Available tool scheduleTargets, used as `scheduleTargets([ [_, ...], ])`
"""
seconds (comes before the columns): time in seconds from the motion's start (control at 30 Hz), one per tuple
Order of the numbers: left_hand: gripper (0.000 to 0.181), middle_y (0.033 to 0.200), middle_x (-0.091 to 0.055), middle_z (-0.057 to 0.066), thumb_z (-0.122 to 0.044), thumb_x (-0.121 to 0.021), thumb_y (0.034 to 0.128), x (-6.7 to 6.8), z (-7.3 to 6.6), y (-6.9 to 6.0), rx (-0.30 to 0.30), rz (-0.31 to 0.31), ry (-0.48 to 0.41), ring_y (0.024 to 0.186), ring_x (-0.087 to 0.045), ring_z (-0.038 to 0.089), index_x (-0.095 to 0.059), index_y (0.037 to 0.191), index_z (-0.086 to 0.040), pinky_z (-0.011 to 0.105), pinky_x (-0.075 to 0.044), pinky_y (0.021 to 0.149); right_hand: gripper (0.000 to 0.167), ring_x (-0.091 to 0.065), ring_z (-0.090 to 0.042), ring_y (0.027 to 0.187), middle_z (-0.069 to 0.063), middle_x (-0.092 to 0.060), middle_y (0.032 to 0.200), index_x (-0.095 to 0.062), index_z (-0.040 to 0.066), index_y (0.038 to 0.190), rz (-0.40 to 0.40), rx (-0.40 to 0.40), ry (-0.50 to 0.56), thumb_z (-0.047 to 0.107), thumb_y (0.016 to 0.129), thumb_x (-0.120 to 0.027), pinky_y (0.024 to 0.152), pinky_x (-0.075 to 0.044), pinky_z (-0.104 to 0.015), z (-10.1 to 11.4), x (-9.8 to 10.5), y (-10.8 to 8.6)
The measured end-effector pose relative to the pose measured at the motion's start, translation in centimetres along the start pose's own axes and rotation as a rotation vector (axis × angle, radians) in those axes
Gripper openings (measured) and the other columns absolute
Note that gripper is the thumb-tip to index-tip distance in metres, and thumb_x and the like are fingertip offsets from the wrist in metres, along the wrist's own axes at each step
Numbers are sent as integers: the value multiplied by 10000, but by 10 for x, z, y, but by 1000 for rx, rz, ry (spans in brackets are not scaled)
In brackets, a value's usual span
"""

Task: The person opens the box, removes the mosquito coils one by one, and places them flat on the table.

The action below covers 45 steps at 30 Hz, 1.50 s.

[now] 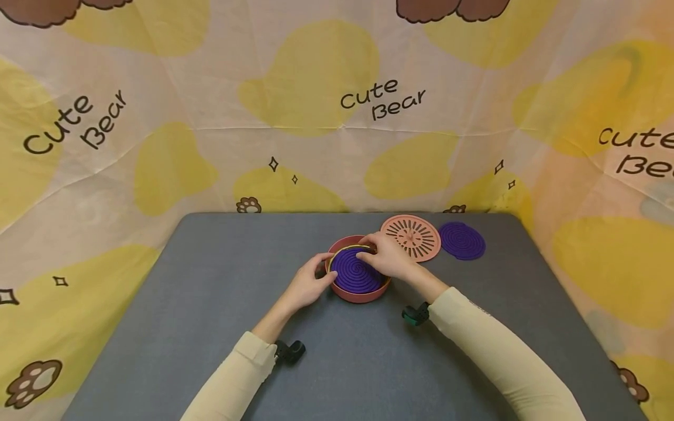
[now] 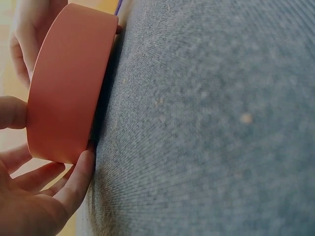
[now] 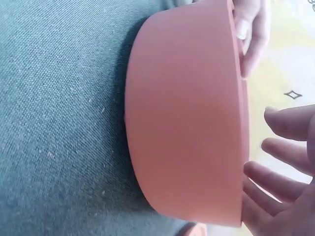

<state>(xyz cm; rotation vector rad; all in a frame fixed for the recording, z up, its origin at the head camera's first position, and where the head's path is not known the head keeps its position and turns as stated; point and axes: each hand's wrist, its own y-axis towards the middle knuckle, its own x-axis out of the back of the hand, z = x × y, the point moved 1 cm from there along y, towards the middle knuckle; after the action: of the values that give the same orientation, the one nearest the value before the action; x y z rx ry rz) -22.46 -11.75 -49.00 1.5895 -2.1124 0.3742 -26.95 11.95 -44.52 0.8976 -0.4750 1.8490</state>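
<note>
A round pink box (image 1: 359, 297) stands on the table with a purple mosquito coil (image 1: 358, 270) in its mouth. A thin yellow edge shows along the coil's upper left. My left hand (image 1: 309, 283) holds the box at its left side. Several of its fingers lie against the outer wall in the left wrist view, with the thumb at the rim. Over the far right rim is my right hand (image 1: 388, 257), its fingers loosely bent and spread. In the right wrist view its thumb and forefinger stand apart from the box wall (image 3: 187, 113), while other fingertips reach the rim.
A pink slotted lid (image 1: 421, 250) lies just behind and right of the box. Beside it, farther right, is another purple mosquito coil (image 1: 462, 241). The grey table (image 1: 221, 280) ends at a patterned cloth backdrop (image 1: 316, 82).
</note>
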Motion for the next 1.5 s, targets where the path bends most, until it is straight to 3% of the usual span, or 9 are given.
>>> scheduleTargets([
  [0.4, 500, 1493, -513, 133, -262, -659, 998, -1, -3, 2, 13, 12, 10, 1341, -514, 350, -529, 1459, -122, 549, -408, 1088, 430, -599, -339, 1165, -186, -644, 1259, -632, 5, 1325, 49, -4, -75, 257, 982, -691, 991, -485, -486, 3, -9, 12],
  [0.77, 488, 1493, -513, 141, -242, -662, 994, -2, -1, 1, 14, -5, 18, 1327, -524, 358, -538, 1449, -117, 553, -412, 1082, 385, -579, -321, 1129, -120, -685, 1206, -729, 82, 1235, 43, 59, -169, 218, 885, -812, 968, -459, -487, 4, -18, 11],
  [1.0, 494, 1500, -505, 146, -248, -660, 998, -3, 2, 1, 24, 0, 8, 1332, -518, 371, -530, 1456, -113, 559, -407, 1086, 407, -544, -317, 1137, -132, -630, 1209, -721, 87, 1244, 46, 34, -139, 227, 876, -821, 973, -450, -492, 2, -19, 10],
  [1.23, 487, 1490, -516, 134, -255, -658, 998, -2, 3, 1, 25, -4, 10, 1330, -522, 362, -533, 1451, -126, 554, -411, 1084, 414, -559, -335, 1084, -188, -564, 1190, -697, 46, 1246, 31, 39, -31, 162, 869, -823, 940, -488, -479, 3, -14, 12],
  [1.5, 482, 1487, -518, 136, -246, -657, 995, -1, 2, 1, 21, -5, 4, 1335, -517, 365, -536, 1447, -132, 554, -406, 1089, 381, -544, -303, 1064, -146, -560, 1160, -700, 53, 1239, 27, 42, 22, 121, 879, -805, 931, -481, -473, 5, -4, 12],
])
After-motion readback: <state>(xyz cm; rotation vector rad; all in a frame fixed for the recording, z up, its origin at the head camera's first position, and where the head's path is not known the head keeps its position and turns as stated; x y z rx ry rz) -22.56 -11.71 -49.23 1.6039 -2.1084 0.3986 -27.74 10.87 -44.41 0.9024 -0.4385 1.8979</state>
